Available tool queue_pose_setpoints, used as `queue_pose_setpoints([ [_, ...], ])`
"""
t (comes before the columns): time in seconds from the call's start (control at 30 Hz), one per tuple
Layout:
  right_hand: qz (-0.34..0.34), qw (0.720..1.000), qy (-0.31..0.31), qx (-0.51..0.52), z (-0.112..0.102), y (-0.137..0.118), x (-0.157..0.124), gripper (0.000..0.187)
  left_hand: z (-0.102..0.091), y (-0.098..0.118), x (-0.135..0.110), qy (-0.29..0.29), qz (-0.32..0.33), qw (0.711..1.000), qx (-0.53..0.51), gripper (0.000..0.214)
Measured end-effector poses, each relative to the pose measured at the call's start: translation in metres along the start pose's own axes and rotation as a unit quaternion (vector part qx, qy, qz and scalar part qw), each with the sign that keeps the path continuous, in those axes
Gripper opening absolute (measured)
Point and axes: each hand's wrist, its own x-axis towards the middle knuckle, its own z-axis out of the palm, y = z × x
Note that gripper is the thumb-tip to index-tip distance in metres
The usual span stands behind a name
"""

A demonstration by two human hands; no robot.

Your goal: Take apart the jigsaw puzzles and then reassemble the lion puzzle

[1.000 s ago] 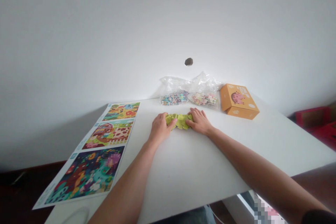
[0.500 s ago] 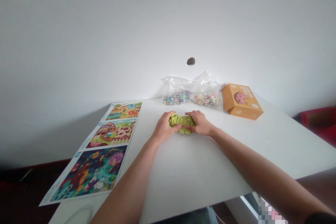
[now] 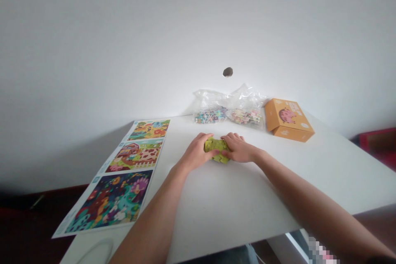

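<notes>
A stack of yellow-green jigsaw puzzle pieces is gripped between my two hands over the middle of the white table. My left hand wraps its left side, thumb across the near face. From the right, my right hand closes on the same pieces, fingers over the far edge and thumb in front. The palms and fingers hide part of the stack, so I cannot tell whether it rests on the tabletop.
Behind my hands lie two clear plastic bags, one with bluish puzzle pieces, one with pinkish pieces. An orange box stands at the back right. A sheet with three printed pictures hangs partly over the table's left edge.
The stack has turned slightly in my hands, and its pieces look more closely gathered. My view has shifted a little to the left.
</notes>
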Motion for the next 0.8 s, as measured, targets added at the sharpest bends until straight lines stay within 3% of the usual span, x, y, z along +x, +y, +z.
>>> queue_pose_setpoints([
  [0.13,0.014,1.000,0.007,0.008,-0.006,0.004,0.003,0.059,0.000,0.000,-0.001,-0.004,0.010,1.000,-0.005,0.056],
  [0.3,0.057,0.998,-0.028,0.019,-0.015,0.009,0.007,0.052,-0.001,0.000,-0.002,-0.007,0.036,0.999,-0.009,0.055],
  [0.47,0.055,0.998,0.029,-0.020,-0.011,0.008,0.005,0.065,-0.003,0.003,-0.004,-0.008,0.057,0.998,0.002,0.057],
  [0.63,0.084,0.993,0.085,0.007,-0.005,0.004,0.003,0.074,-0.005,-0.001,-0.003,0.018,0.050,0.998,0.013,0.080],
  [0.8,0.060,0.990,0.110,0.063,-0.003,0.006,0.004,0.059,-0.008,-0.006,-0.002,0.019,0.036,0.999,0.007,0.066],
])
